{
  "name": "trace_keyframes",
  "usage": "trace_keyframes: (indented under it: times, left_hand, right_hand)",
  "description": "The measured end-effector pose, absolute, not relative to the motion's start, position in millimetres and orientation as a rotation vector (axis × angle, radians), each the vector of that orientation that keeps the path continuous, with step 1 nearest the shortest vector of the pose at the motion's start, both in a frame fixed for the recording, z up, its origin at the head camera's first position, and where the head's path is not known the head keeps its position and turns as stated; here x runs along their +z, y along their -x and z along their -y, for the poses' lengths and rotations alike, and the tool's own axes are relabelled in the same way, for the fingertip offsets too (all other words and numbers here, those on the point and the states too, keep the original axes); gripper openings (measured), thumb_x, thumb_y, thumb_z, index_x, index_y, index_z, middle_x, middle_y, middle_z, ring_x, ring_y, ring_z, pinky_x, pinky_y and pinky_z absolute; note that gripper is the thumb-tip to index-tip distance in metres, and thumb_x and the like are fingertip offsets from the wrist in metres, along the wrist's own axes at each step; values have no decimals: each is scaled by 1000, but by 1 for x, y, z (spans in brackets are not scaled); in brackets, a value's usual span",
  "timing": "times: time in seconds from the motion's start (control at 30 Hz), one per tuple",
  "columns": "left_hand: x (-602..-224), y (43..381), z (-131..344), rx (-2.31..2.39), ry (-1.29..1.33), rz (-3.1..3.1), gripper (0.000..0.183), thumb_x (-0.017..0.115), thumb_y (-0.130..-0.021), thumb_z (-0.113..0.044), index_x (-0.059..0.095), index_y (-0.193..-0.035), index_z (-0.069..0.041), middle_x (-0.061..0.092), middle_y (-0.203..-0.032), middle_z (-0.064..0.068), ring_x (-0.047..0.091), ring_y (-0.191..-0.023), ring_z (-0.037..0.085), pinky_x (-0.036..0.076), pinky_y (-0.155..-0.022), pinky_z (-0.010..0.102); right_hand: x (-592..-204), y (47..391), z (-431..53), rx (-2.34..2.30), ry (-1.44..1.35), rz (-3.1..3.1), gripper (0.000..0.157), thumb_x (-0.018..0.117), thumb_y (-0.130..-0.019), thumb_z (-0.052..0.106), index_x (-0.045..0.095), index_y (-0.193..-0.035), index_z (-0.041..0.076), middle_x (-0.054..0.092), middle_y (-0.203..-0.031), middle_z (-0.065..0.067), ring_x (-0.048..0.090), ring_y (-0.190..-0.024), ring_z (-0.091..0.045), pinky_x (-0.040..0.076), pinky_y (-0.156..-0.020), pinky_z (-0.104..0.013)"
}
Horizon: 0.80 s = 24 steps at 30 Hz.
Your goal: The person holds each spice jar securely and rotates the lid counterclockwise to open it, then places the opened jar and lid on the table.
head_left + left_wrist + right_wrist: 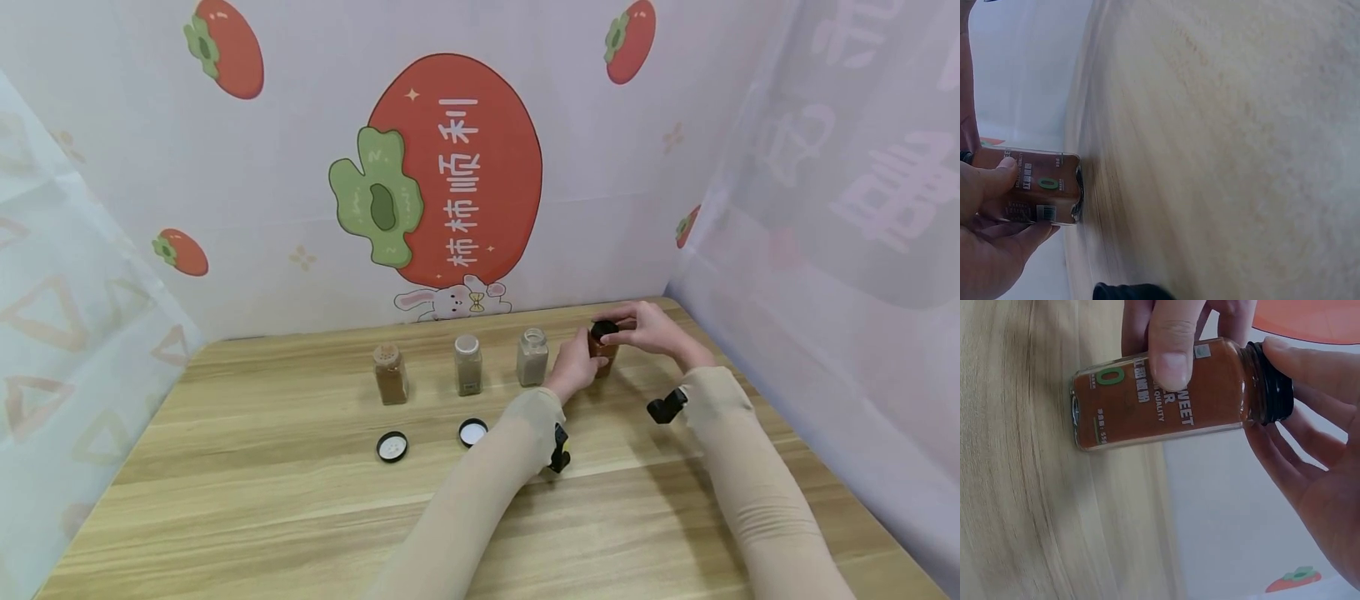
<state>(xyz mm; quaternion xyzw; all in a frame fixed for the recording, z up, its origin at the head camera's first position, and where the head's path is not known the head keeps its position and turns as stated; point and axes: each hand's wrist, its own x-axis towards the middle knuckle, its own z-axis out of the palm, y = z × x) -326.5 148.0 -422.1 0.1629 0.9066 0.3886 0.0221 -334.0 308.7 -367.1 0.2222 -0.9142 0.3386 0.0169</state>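
Observation:
A glass spice jar (1129, 406) of red-brown powder, labelled "SWEET", stands upright at the table's right rear. My left hand (576, 364) grips its body, thumb across the label. My right hand (651, 329) holds the black cap (1272, 384) on top between thumb and fingers. In the left wrist view the jar (1041, 187) shows a barcode and a green mark on its label. Left of my hands stands an uncapped jar (533, 358) with greyish contents.
Further left stand a jar with a white top (468, 367) and a brown-filled jar with a perforated top (390, 375). Two upturned black lids (392, 447) lie in front of them, one beside my left sleeve. A printed cloth wall (300, 192) rises behind the table (247, 467).

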Motion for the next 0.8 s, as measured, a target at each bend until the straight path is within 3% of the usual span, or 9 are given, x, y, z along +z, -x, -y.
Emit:
trace_keyframes:
  times: [0.2,0.37,0.47,0.8]
  left_hand:
    - [-421,326,-149,1212,-490,-2804,36,63,-92,-23,46,-121,-11,62,-121,11,61,-110,18,51,-88,28]
    - [-421,325,-150,1222,-495,-2794,35,62,-92,-23,45,-120,-11,62,-122,10,61,-111,17,51,-89,28]
    - [-421,325,-150,1225,-496,-2792,35,62,-92,-23,45,-121,-11,61,-123,10,60,-111,17,50,-89,29]
    - [-422,325,-149,1225,-487,-2802,34,63,-91,-24,46,-118,-12,62,-120,11,61,-110,18,50,-90,29]
  right_hand:
    - [-358,325,-304,1103,-746,2851,39,65,-88,5,59,-125,-3,56,-126,-28,58,-111,-42,49,-90,-52]
    - [-341,309,-294,1154,-755,2858,38,63,-88,1,57,-125,-6,55,-126,-30,58,-110,-45,51,-85,-29]
    - [-339,307,-294,1170,-765,2852,38,64,-88,3,57,-125,-6,56,-124,-30,58,-110,-45,51,-82,-22]
    - [-381,333,-310,1117,-660,2752,42,67,-89,26,61,-125,6,62,-121,-16,60,-110,-31,51,-90,-40]
